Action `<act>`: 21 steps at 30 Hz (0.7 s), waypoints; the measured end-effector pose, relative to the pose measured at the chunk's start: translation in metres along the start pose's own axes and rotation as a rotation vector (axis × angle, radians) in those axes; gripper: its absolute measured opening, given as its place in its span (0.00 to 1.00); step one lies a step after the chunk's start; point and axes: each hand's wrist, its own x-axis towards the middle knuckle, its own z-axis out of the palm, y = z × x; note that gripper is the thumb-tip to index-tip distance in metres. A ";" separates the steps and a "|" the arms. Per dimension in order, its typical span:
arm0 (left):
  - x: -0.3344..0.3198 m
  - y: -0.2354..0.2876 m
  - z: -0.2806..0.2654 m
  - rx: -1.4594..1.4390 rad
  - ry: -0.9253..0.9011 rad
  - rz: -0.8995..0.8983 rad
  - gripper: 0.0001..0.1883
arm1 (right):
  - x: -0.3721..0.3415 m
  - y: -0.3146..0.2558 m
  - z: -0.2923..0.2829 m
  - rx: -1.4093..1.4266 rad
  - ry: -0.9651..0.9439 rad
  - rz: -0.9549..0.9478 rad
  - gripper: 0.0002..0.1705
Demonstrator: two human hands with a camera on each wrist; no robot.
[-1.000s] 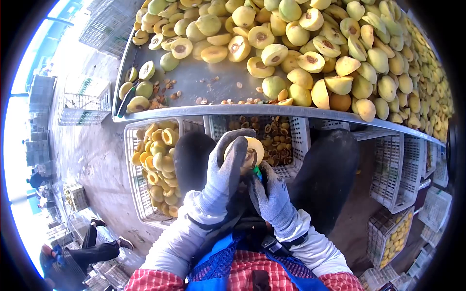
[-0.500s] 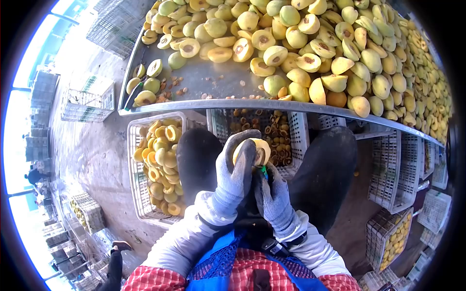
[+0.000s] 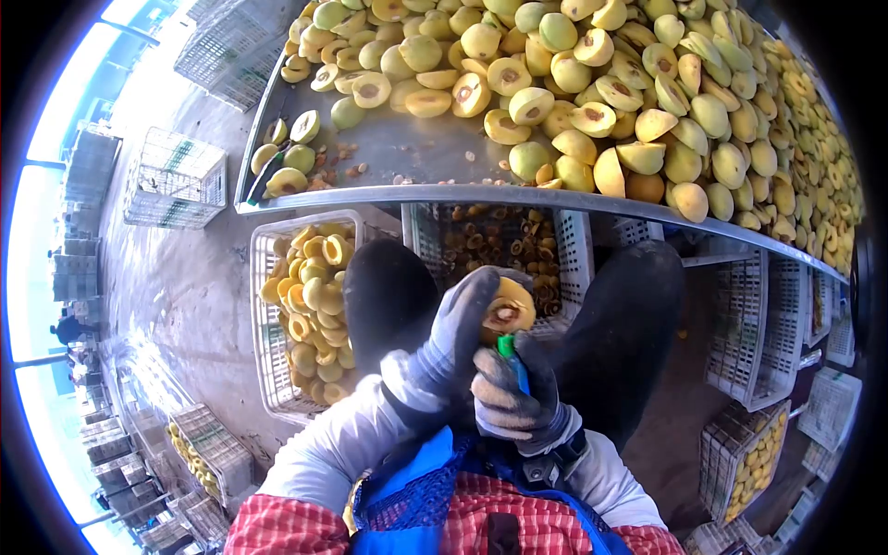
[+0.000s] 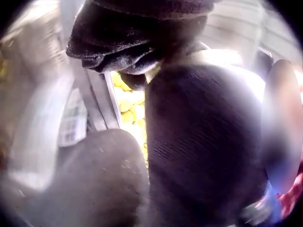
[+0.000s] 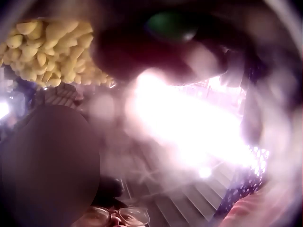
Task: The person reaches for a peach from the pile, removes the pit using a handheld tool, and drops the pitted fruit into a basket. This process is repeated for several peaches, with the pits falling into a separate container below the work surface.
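My gloved left hand (image 3: 458, 319) grips a yellow peach half (image 3: 509, 313), its cut face with the brown pit area turned up toward the head camera. Just below it, my gloved right hand (image 3: 523, 398) has its fingers curled round a small tool with a green and blue handle (image 3: 507, 347). The tool's top end is close to the fruit's lower edge; its working tip is hidden. Dark glove fingers (image 4: 203, 142) fill most of the left wrist view. A blurred green part of the handle (image 5: 171, 26) shows in the right wrist view.
A metal table (image 3: 416, 169) in front bears a large pile of peach halves (image 3: 647, 102). Under its edge stand a crate of peach halves (image 3: 262, 314) and a crate of brown pieces (image 3: 575, 264), between my knees. More stacked crates (image 3: 740, 324) stand to the right.
The peach half has turned from sideways to cut face up and moved slightly right and down. My right hand has rolled over, showing its curled fingers and more of the handle.
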 end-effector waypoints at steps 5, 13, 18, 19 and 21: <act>-0.023 -0.017 -0.056 0.006 0.607 0.199 0.19 | 0.004 -0.012 -0.012 -0.074 0.096 -0.042 0.28; -0.025 0.126 -0.195 1.562 0.638 0.277 0.17 | 0.014 -0.033 -0.032 -0.315 0.298 -0.005 0.27; 0.138 0.197 -0.237 1.778 0.715 0.251 0.21 | 0.023 -0.039 -0.015 -0.606 0.607 -0.030 0.29; 0.170 0.198 -0.265 1.911 0.758 0.212 0.25 | 0.022 -0.043 -0.019 -0.592 0.647 -0.054 0.29; 0.214 0.191 -0.317 1.932 0.738 0.028 0.30 | 0.026 -0.048 -0.017 -0.615 0.754 -0.123 0.28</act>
